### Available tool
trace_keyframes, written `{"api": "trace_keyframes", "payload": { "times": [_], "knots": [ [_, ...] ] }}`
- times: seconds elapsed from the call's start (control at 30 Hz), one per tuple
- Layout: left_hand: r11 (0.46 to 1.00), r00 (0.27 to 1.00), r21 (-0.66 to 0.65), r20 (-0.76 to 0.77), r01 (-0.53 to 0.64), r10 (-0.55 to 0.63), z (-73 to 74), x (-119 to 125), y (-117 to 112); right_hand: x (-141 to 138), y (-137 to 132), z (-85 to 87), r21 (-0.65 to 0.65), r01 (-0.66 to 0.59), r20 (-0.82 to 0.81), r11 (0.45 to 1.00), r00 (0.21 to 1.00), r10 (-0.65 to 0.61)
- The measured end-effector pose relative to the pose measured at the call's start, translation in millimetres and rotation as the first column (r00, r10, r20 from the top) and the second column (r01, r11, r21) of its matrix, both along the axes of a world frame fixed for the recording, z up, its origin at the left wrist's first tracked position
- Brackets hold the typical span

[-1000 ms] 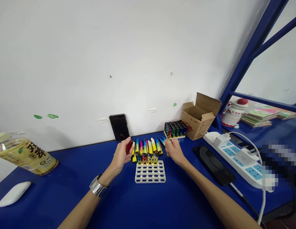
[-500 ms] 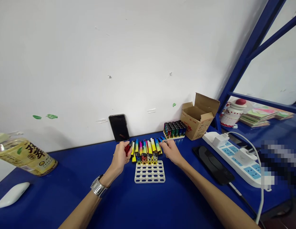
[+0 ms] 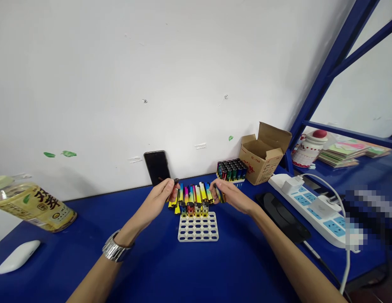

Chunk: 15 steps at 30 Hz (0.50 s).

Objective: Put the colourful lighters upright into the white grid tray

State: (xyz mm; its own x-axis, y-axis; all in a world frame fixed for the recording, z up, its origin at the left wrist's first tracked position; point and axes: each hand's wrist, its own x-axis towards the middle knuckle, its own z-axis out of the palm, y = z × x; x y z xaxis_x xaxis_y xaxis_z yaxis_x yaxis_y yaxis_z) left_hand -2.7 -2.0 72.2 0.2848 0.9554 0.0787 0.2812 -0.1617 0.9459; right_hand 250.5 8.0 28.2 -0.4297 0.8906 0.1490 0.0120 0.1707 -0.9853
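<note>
A row of colourful lighters (image 3: pixel 194 194) lies on the blue table just behind a white holed tray (image 3: pixel 198 227). My left hand (image 3: pixel 158 198) is closed on a lighter at the left end of the row, with a silver watch on its wrist. At the right end, my right hand (image 3: pixel 231 196) is closed on another lighter (image 3: pixel 220 194). Three lighters stand in the tray's back row.
A second tray full of dark lighters (image 3: pixel 232 170) stands behind, beside an open cardboard box (image 3: pixel 264 153). A phone (image 3: pixel 157 167) leans on the wall. A bottle (image 3: pixel 30 206) and white mouse (image 3: pixel 18 256) lie left; a black phone (image 3: pixel 281 216) and power strip (image 3: pixel 312 206) lie right.
Both hands have turned and lifted slightly at the ends of the row. The left hand's red lighter is out of sight, and a yellowish one shows between its fingers.
</note>
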Motion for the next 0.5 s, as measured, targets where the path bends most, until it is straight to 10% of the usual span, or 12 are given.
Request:
{"api": "trace_keyframes", "payload": {
  "times": [0.2, 0.5],
  "knots": [
    [0.962, 0.941, -0.106, -0.208, 0.25, -0.267, 16.0, -20.7, -3.1, 11.0, 1.1, 4.2, 0.144, -0.097, 0.197, 0.985, 0.978, 0.068],
    [0.948, 0.836, -0.099, -0.45, 0.303, -0.314, 11.6, -19.8, -7.8, 3.9, 5.4, -11.8, 0.037, 0.01, 0.224, 0.999, 0.974, -0.018]
  ]
}}
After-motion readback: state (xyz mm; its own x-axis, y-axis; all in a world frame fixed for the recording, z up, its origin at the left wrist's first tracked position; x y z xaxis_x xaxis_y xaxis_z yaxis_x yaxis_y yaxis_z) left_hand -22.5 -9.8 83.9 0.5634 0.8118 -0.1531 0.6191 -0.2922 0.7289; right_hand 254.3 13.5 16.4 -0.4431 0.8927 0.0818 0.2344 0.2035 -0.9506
